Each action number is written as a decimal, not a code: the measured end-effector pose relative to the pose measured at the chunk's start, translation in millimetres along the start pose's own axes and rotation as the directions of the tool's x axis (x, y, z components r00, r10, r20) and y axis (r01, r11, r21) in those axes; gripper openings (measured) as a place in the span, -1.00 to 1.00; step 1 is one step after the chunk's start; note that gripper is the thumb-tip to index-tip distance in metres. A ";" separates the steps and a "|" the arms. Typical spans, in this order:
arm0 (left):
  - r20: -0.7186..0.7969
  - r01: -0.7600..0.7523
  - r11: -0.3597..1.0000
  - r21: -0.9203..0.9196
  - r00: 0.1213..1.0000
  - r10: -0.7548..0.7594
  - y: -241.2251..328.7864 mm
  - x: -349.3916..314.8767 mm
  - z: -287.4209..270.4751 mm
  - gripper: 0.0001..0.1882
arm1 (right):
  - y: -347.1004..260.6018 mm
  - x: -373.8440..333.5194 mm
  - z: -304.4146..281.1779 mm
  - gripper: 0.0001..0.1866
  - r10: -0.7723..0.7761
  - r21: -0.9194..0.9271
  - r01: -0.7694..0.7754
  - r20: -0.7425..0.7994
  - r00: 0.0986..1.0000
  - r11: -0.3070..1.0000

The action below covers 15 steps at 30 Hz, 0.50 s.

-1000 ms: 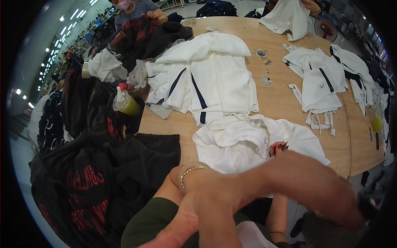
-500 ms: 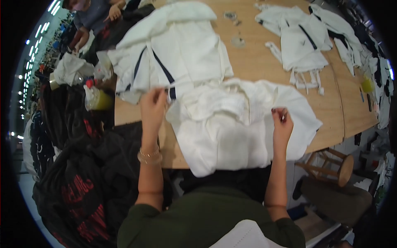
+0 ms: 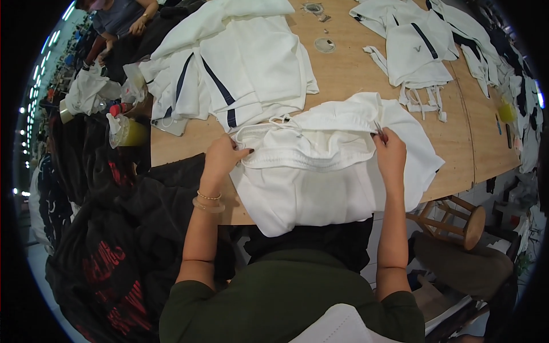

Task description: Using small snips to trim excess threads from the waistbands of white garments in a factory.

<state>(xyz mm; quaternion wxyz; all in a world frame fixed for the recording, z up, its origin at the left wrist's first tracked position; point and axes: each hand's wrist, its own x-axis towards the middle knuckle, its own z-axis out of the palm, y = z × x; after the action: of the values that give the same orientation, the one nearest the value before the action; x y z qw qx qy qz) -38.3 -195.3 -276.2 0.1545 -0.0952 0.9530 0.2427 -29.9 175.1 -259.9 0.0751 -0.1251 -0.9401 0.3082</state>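
Note:
White pants (image 3: 337, 197) with a gathered elastic waistband (image 3: 309, 162) lie before me at the near table edge. The waistband is stretched sideways into a long opening, and a white drawstring (image 3: 274, 120) shows at its far side. My left hand (image 3: 224, 157) is closed on the left end of the waistband. At the right end, my right hand (image 3: 391, 150) pinches the waistband. A small, thin metallic tip pokes out by the right fingers; its kind is too small to tell.
Beyond lie white garments (image 3: 251, 68) with navy stripes; more white pieces (image 3: 417, 51) are at the far right of the wooden table (image 3: 343, 74). A phone (image 3: 170, 126) and a yellow drink (image 3: 128, 132) are at left, dark clothing (image 3: 143, 228) below. A wooden stool (image 3: 473, 227) stands right. Another person (image 3: 123, 20) sits far left.
The waistband was bunched up; now it is spread open between both hands. My left hand has come down to its left end, and my right hand has moved up to its right end.

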 end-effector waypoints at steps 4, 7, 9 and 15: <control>-0.171 -0.172 0.960 0.221 0.962 0.211 -20.3 0.3 4.3 -0.66 | -9.6 17.6 -12.5 -0.81 -0.039 0.154 0.026 0.087 0.995 0.988; -0.290 -0.212 0.903 -0.374 0.951 0.104 9.4 -15.6 -53.8 -0.76 | -15.2 16.1 -58.5 -0.78 -0.042 0.494 0.028 0.017 0.999 0.869; -0.488 -0.400 0.717 -0.571 0.867 0.095 20.9 -25.7 -74.4 -0.87 | -3.3 26.0 -70.7 -0.77 0.004 0.681 0.031 -0.050 0.999 0.732; -0.359 -0.162 0.870 -0.466 0.933 -0.018 -3.3 23.6 -10.5 -0.88 | 22.1 75.0 2.4 -0.76 -0.033 0.084 0.033 0.002 0.999 0.996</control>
<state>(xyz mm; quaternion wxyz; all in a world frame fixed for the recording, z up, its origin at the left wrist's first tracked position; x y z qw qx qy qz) -62.1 -205.8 -277.0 -0.0566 -0.1367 0.8755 0.4600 -98.0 212.1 -270.3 0.0838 -0.1059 -0.9283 0.3465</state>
